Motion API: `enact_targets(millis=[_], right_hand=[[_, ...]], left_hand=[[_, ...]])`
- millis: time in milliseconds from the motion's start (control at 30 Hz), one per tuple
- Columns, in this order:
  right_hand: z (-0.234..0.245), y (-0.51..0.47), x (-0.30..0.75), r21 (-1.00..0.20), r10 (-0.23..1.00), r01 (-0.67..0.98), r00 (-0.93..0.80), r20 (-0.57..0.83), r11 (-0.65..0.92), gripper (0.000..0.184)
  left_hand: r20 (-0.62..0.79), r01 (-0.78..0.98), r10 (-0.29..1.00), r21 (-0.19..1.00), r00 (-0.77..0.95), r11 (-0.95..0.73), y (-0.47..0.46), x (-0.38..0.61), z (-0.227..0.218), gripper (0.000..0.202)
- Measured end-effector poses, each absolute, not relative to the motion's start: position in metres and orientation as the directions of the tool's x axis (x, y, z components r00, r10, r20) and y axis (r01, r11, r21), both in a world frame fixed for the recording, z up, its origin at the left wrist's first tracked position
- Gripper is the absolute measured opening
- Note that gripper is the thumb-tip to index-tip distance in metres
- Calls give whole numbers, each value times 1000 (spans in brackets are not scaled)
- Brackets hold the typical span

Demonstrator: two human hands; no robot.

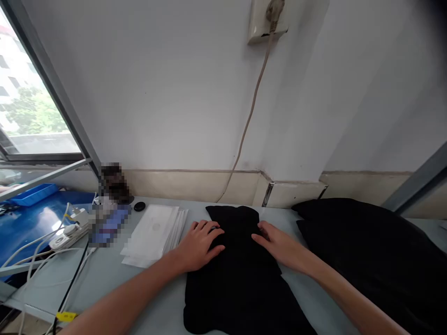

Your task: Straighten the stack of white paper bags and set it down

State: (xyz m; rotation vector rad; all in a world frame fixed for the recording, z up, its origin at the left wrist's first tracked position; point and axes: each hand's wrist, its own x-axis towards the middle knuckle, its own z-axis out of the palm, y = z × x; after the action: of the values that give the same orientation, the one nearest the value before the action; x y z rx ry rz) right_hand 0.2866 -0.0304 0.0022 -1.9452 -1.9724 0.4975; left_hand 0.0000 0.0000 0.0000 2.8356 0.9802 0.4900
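A black piece of cloth (240,279), perhaps a garment, lies spread on the light table in front of me. My left hand (200,246) rests on its left edge, palm down, fingers stretched out and the thumb apart. At the opposite edge, my right hand (275,242) touches the cloth with bent fingers; a gap shows between thumb and forefinger. The undersides of both hands are hidden. Just beyond my left hand lies a stack of white, flat packets (153,232).
A pile of black cloth (370,256) covers the right side of the table (157,302). On the left are a power strip (70,230), loose cables, a small black disc (139,206) and a blue tray (35,194). Another cable (251,107) hangs down the wall behind.
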Motion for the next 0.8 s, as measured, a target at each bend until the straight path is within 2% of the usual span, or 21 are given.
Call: enact_targets(millis=[200,300,433,567,700,800], right_hand=[[29,-47,279,-724,958,685,-253,-132,81,75],[20,-52,280,-787,955,617,-231,-188,-6,86],[-5,-52,286,-854,976,516,-145,-163,-66,82],[-7,-55,290,-891,980,446,-120,-156,-87,87],[-1,-62,288,-837,993,545,-59,-105,-56,89],[-2,-66,285,-804,995,594,-77,-56,0,85]], left_hand=[[261,598,627,190,734,-779,0,1,-1,38],[268,592,625,201,733,-780,0,0,-1,39],[264,586,632,238,728,-775,0,0,1,37],[266,577,643,291,718,-764,1,-1,2,33],[279,571,644,305,712,-763,0,-2,0,32],[273,569,640,301,718,-766,0,-1,1,32]])
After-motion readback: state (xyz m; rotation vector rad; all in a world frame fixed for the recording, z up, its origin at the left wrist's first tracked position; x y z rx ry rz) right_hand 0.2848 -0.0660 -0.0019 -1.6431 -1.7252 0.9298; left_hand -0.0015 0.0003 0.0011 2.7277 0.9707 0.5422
